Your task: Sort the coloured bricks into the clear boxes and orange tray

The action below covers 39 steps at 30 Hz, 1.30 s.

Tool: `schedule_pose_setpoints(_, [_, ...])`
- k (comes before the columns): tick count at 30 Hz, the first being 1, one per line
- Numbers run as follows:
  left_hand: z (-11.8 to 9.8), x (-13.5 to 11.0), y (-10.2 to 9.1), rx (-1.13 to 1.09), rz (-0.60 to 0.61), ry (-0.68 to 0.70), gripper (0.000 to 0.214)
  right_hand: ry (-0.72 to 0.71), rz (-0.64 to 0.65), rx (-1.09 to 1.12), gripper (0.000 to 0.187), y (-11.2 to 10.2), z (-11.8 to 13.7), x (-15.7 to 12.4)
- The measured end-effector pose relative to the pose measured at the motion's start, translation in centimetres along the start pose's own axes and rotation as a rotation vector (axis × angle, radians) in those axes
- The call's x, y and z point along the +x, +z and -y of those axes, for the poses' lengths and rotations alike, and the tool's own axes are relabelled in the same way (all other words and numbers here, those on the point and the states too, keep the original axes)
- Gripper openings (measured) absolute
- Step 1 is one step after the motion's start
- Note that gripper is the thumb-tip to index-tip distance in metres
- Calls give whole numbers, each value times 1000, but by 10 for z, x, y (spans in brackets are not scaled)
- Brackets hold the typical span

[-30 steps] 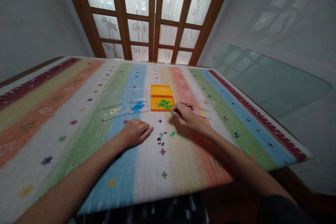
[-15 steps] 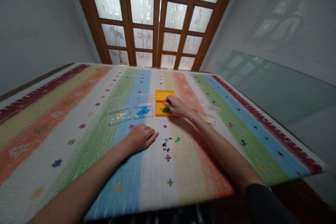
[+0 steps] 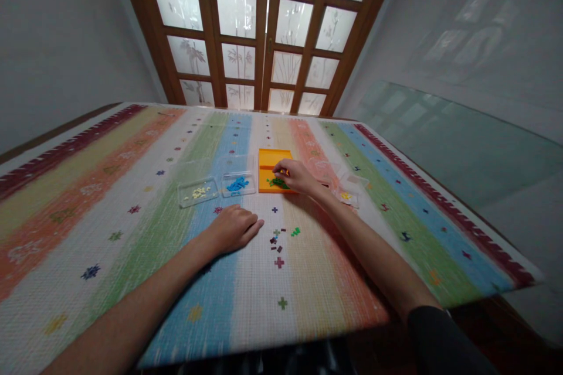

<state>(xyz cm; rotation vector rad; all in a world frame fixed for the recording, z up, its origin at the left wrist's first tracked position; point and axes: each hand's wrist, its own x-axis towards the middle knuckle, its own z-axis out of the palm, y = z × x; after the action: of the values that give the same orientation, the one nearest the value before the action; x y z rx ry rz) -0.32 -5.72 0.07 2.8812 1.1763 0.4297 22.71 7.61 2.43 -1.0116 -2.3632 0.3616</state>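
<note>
My right hand (image 3: 294,174) reaches over an orange open box (image 3: 275,158). Its fingers come together in a pinch just above a heap of green building-toy pieces (image 3: 278,183); whether a piece sits between the fingertips is too small to tell. My left hand (image 3: 235,228) rests on the tablecloth with its fingers curled under and its thumb stretched to the right. To the right of that thumb, several dark brown pieces (image 3: 279,249) lie loose, and a small group of bright green pieces (image 3: 296,231) lies beside them.
Left of the orange box stand a clear box with blue pieces (image 3: 237,184) and a clear box with pale yellow pieces (image 3: 197,193). Beyond my right forearm, another clear box holds yellow pieces (image 3: 346,195). A striped tablecloth (image 3: 259,304) covers the table.
The fingers of my right hand have shifted slightly over the green pieces. My left hand stays in place on the cloth. The whole view has tilted a little.
</note>
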Motion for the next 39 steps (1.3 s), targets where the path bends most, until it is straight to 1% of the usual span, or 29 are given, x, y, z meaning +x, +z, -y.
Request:
schedule_pose_setpoints(5, [0,0,-1,12,20,6,48,-26,17,-8,19,3,-7,-1])
schedule_pose_setpoints(11, [0,1,-2,10,43,-6,47,0,28,-7,24,1,-6,-2])
schedule_pose_setpoints(18, [0,0,-2,28,34,3,47,-9,100,-31,48,-4,-1,-3])
schedule_pose_setpoints(20, [0,0,-1,36,26,2,47,-38,112,-49,54,-8,3,-2])
schedule_pose_setpoints(22, [1,-1,-1,41,24,0,47,-75,91,-68,57,-16,10,-3])
schedule_pose_setpoints(25, [1,0,0,42,34,3,47,-138,31,-56,53,-35,24,-7])
schedule_pose_setpoints(29, [1,0,0,36,45,2,46,-226,6,-18,40,-61,44,-23])
schedule_pose_setpoints(32, [1,0,0,31,46,4,45,-260,72,15,34,-68,49,-44])
schedule_pose_setpoints(34, [1,0,0,27,43,8,46,-269,145,27,31,-66,49,-62])
schedule_pose_setpoints(37, [1,0,0,27,43,7,46,-275,268,6,28,-56,49,-89])
schedule_pose_setpoints(39, [1,0,0,28,45,0,45,-248,307,-17,25,-47,52,-106])
